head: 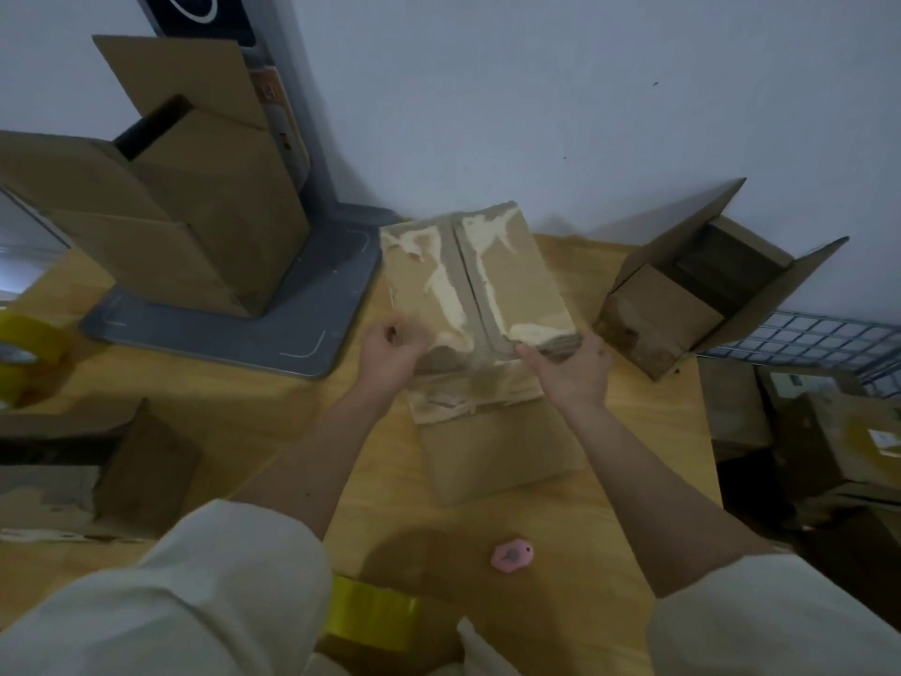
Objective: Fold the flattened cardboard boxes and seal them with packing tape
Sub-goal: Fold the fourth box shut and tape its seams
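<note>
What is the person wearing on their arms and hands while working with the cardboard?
Both hands, the left hand and the right hand, are bare: no gloves, and no rings or watch can be made out. The forearms are uncovered. Loose, pale off-white sleeves are pushed up to about the elbows on both arms.

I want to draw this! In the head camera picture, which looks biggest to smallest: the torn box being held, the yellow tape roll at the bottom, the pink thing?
1. Torn box
2. Yellow tape roll, partly hidden
3. Pink thing
</note>
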